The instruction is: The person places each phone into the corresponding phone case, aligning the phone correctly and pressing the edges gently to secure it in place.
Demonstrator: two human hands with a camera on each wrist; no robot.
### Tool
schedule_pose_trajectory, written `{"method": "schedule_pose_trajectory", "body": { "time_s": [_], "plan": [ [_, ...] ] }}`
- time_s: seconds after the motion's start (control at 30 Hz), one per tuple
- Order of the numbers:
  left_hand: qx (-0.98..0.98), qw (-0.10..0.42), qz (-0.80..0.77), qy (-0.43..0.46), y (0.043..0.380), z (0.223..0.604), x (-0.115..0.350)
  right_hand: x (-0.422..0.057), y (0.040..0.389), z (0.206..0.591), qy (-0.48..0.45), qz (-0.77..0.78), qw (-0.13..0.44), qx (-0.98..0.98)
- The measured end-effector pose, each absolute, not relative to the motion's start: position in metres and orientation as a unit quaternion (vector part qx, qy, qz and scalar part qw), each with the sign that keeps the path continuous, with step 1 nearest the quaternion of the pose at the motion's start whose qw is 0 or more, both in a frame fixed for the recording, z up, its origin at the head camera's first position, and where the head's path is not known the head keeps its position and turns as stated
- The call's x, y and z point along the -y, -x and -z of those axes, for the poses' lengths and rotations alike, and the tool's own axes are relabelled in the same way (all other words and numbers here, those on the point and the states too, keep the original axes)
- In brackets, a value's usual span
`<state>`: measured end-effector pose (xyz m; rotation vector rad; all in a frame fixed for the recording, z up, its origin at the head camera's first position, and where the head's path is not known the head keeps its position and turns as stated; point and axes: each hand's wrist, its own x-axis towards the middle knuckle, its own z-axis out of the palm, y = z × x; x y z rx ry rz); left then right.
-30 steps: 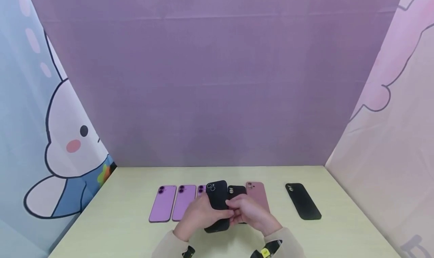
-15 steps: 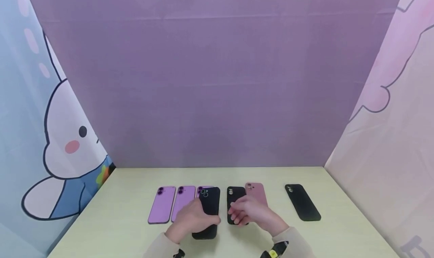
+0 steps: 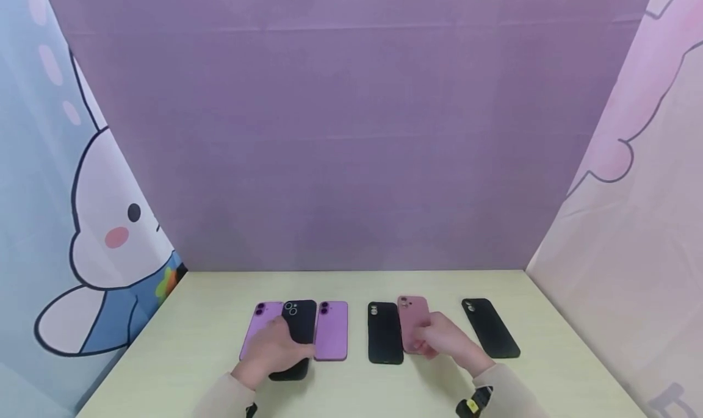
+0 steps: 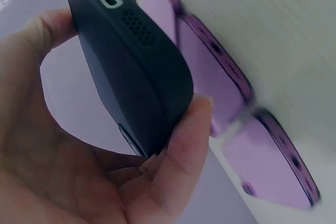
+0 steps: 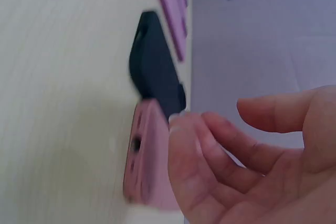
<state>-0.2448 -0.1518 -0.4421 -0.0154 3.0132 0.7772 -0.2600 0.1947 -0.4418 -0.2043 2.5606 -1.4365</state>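
- I took the pink phone (image 3: 412,315) as my mark: it lay flat on the table (image 3: 357,393), long axis running away from the person.
- I had the right hand (image 3: 442,337) much the nearer, at its near right corner, so the phone stretched ahead and left of those fingers.
- They were loosely curled, thumb standing apart; I couldn't tell whether they touched it.
- Well left of the pink phone, I had the left hand (image 3: 273,346) gripping a black phone (image 3: 301,323) between thumb and fingers, its long axis also pointing away.
- A purple phone (image 3: 332,332) lay between that one and the pink phone.
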Motion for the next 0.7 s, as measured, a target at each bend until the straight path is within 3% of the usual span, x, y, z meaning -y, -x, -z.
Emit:
{"method": "schedule_pose_trajectory", "body": {
  "time_s": [0.4,0.7],
  "plan": [
    [-0.98,0.022,-0.189,0.051,0.26,0.441,0.207,-0.241,0.275,0.442,0.054,0.285,0.017,-0.957],
    [-0.98,0.047,-0.174,0.079,0.273,0.443,0.244,-0.276,0.284,0.448,0.033,0.236,0.012,-0.971]
  ]
}}
